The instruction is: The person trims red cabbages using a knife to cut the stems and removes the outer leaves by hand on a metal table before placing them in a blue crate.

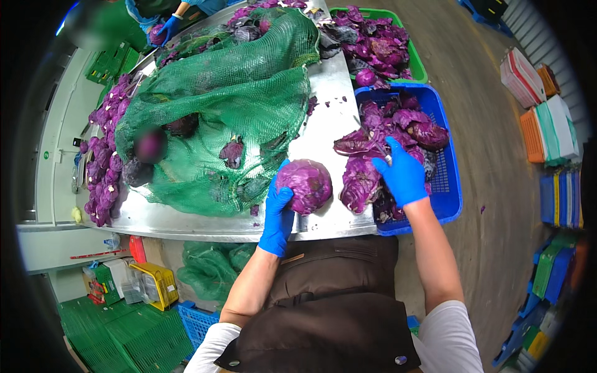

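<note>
My left hand point(278, 212), in a blue glove, grips a round red cabbage point(305, 186) just above the near edge of a metal table point(333, 93). My right hand point(405, 175), gloved too, is closed around a small knife point(381, 150); its thin blade slants up and to the left, and the fingers hide most of the handle. Loose purple cabbage leaves point(359, 184) lie under the knife. They overlap the table's right edge and fill a blue plastic basket point(450, 186) beside it.
Green mesh sacking point(224, 107) with several cabbages covers much of the table. Trimmed cabbages point(105, 154) are piled along the left. A green crate point(415, 60) of leaves stands beyond the blue basket. Across the table, another person's gloved hand point(171, 29) holds a cabbage.
</note>
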### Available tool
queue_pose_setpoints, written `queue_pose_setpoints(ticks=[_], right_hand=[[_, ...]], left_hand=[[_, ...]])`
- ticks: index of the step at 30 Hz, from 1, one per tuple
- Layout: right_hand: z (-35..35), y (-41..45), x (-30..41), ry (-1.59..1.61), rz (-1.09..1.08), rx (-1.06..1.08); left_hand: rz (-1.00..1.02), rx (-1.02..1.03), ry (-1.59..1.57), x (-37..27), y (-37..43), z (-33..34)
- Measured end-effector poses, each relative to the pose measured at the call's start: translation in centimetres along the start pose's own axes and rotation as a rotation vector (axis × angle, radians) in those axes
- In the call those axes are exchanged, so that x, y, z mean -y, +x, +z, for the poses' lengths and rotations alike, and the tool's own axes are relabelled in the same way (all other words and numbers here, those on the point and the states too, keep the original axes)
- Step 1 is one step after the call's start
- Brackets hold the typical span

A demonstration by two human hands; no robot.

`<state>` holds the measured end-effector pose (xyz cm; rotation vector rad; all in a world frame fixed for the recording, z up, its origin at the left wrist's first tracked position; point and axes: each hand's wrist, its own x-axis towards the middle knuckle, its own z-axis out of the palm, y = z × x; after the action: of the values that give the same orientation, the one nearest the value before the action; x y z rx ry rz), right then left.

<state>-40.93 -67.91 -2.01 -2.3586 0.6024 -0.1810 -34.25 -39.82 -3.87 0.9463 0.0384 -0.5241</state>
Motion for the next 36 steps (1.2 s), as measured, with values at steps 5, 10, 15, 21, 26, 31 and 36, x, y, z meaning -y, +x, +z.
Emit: queue_pose_setpoints(ticks=[5,10,15,21,26,31,36], right_hand=[[0.3,-4.6,10.5,0.273,-0.137,0.297],[1.7,-3.9,9.1,0.576,-0.153,0.150],[-0.3,-1.1,3.6,0.666,0.055,-0.038],[4.0,-5.3,8.9,0.298,-0.288,0.047],[5.2,-4.0,8.3,0.274,-0.205,-0.003],[4.4,-2.1,5.1,0.526,-0.149,0.135],[6.3,-3.5,4.9,0.671,-0.115,0.296]], left_hand=[[0.132,-0.029,0.123,0.2,0.7,1.6],[-0.031,-0.134,-0.087,0.6,1.0,1.1],[-0.260,-0.148,-0.572,0.1,1.1,1.7],[-0.321,-0.103,-0.594,2.8,1.0,1.2],[-0.342,-0.206,-0.472,3.9,0.8,0.3],[-0.397,-0.120,-0.575,2.2,1.0,1.6],[-0.755,-0.064,-0.258,1.4,0.4,-1.1]])
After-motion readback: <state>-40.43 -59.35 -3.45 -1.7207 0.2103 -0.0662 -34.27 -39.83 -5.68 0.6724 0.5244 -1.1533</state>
